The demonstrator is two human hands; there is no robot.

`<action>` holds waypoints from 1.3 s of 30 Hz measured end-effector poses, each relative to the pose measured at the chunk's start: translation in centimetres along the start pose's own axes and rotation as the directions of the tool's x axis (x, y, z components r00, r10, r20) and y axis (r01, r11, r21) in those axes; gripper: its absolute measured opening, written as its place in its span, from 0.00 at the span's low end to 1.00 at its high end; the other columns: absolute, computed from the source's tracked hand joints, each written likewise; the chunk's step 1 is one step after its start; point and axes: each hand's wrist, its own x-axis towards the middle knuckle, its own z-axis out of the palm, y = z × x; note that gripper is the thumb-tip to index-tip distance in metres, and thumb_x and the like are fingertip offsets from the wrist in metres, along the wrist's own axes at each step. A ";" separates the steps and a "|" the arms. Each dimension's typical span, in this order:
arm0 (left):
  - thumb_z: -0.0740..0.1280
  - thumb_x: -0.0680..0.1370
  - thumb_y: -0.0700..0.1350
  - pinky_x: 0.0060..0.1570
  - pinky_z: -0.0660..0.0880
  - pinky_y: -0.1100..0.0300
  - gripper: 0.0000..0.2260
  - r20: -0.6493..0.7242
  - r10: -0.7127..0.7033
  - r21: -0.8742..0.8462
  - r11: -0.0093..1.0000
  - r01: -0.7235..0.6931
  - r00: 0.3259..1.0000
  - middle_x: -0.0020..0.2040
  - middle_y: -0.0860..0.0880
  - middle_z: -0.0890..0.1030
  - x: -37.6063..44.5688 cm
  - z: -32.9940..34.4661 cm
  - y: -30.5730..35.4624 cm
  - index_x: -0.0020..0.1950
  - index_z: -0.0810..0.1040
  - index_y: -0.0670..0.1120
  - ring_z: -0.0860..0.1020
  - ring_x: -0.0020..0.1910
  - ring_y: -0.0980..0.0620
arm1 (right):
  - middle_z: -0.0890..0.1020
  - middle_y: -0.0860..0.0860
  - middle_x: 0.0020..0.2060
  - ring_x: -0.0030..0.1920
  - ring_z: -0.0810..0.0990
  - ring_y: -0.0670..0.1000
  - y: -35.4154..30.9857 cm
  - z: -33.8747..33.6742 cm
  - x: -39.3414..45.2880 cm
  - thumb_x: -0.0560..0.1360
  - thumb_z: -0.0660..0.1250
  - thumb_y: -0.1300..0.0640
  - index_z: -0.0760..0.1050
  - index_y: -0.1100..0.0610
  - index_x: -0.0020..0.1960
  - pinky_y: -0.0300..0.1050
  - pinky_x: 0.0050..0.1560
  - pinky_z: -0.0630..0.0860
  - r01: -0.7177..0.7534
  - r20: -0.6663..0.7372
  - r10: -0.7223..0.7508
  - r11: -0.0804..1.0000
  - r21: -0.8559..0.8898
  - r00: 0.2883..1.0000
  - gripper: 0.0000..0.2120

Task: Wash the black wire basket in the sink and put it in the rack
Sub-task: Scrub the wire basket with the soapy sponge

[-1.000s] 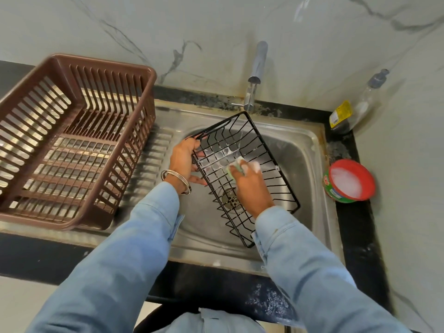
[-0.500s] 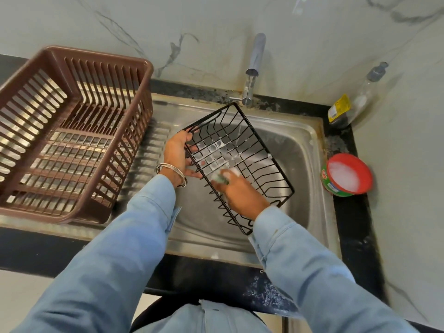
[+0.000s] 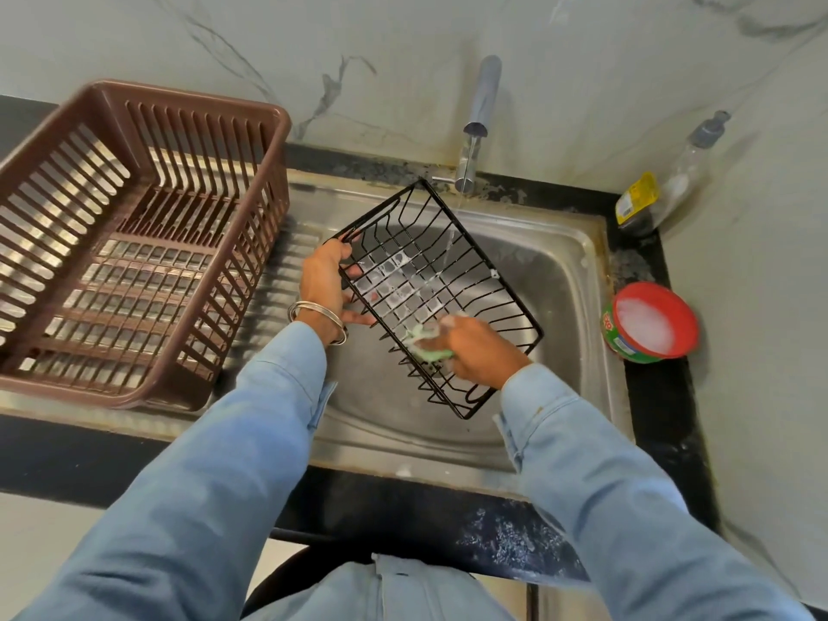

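Left hand is clenched on the black wire basket rim over the sink; a green scrubber is gripped against its wires by the right hand.

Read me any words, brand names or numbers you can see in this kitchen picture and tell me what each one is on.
"EXO", likely but partly turned away: red letters on the green side of the round soap tub right of the sink.
Yellow label on the clear bottle in the corner: print too small and blurred to read.
Blue patch low on the tub: unreadable.
No other text visible.
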 end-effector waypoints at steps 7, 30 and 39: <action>0.61 0.76 0.46 0.46 0.75 0.30 0.03 -0.045 -0.008 -0.017 1.000 0.007 0.999 0.48 0.46 0.77 -0.1 0.0 0.7 0.46 0.74 0.51 0.79 0.51 0.36 | 0.76 0.59 0.57 0.59 0.74 0.57 -0.9 -0.3 0.9 0.76 0.61 0.65 0.71 0.61 0.66 0.47 0.59 0.71 -0.264 -0.199 0.245 0.962 -0.070 0.949 0.19; 0.59 0.78 0.43 0.36 0.77 0.37 0.08 -0.078 -0.015 -0.051 0.999 0.011 0.997 0.48 0.46 0.73 0.1 0.1 0.8 0.45 0.76 0.53 0.79 0.48 0.37 | 0.77 0.56 0.54 0.57 0.75 0.57 -0.3 -1.2 0.6 0.74 0.65 0.65 0.77 0.58 0.61 0.49 0.52 0.75 -0.249 -0.073 0.238 0.938 -0.241 0.968 0.16; 0.61 0.73 0.43 0.35 0.78 0.34 0.05 -0.066 0.107 -0.024 0.994 -0.109 0.992 0.45 0.47 0.75 0.4 0.0 0.2 0.43 0.75 0.51 0.79 0.41 0.40 | 0.79 0.60 0.55 0.56 0.77 0.59 -1.4 -1.0 0.8 0.73 0.66 0.65 0.77 0.62 0.59 0.49 0.55 0.76 -0.301 0.083 0.305 0.952 -0.055 0.949 0.15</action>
